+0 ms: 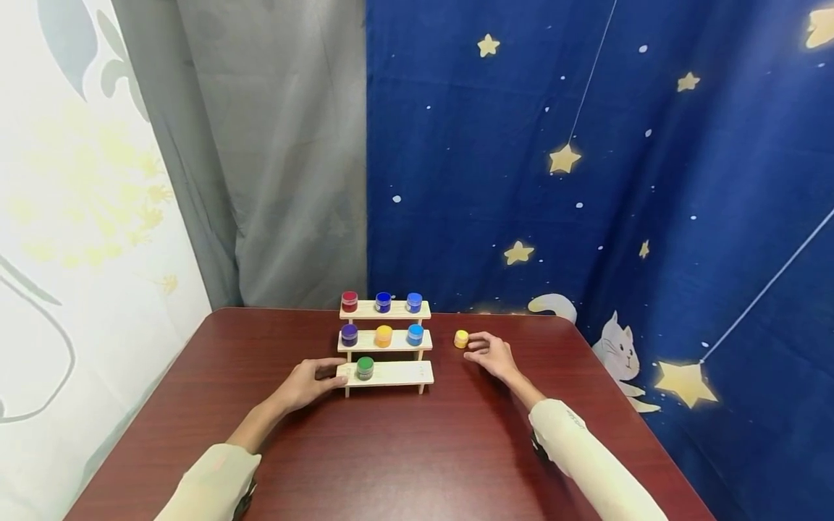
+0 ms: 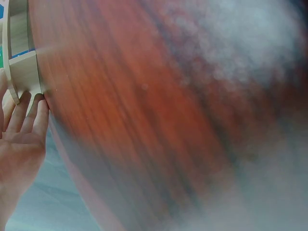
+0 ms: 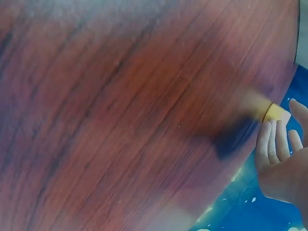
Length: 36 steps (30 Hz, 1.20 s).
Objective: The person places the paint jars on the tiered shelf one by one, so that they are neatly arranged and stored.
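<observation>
A three-tier wooden stand (image 1: 397, 373) on the table carries several small paint jars. My left hand (image 1: 309, 383) holds the left end of its lowest tier, thumb in front and fingers at the side. Just beside those fingers, a green jar (image 1: 365, 368) sits on that tier. In the left wrist view, the fingertips (image 2: 38, 97) meet the stand's wooden side. To the right of the stand, a yellow jar (image 1: 461, 339) stands on the table. My right hand (image 1: 493, 357) reaches toward it, fingertips right at its side; in the right wrist view the thumb is apart from the jar.
Purple (image 1: 349, 335), orange (image 1: 384, 336) and blue (image 1: 415, 334) jars stand on the middle tier. Red (image 1: 350, 302), dark blue (image 1: 383, 302) and lighter blue (image 1: 414, 302) jars occupy the top one. Curtains (image 1: 456, 181) hang behind the reddish-brown table (image 1: 391, 463).
</observation>
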{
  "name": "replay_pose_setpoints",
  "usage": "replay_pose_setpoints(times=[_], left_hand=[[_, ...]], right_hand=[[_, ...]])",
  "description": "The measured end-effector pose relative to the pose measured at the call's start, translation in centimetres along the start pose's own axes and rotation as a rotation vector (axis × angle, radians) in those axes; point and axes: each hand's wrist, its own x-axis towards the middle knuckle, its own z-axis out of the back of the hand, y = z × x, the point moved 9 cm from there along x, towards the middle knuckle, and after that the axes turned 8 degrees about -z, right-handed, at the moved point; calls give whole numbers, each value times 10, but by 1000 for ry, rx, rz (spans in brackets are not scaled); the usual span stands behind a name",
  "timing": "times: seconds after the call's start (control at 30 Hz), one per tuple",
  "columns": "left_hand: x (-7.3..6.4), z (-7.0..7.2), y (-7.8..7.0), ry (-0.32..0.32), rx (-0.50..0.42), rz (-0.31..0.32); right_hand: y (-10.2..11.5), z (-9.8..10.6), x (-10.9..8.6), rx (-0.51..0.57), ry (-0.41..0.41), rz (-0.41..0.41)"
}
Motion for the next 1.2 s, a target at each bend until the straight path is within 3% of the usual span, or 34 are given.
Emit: replay_pose_setpoints(times=[0.37, 0.6, 0.9, 1.2], left_hand=[[0, 0, -1, -1, 5, 22], [0, -1, -5, 4, -3, -8], [0, 0, -5, 4, -7, 15], [-2, -1, -2, -1, -1, 24]], right_hand=[[-14, 5, 19, -14, -60, -50], [-17, -1, 26, 20, -60, -84], [-11, -10, 33, 72, -26, -78], [-12, -16, 38, 41, -29, -93]])
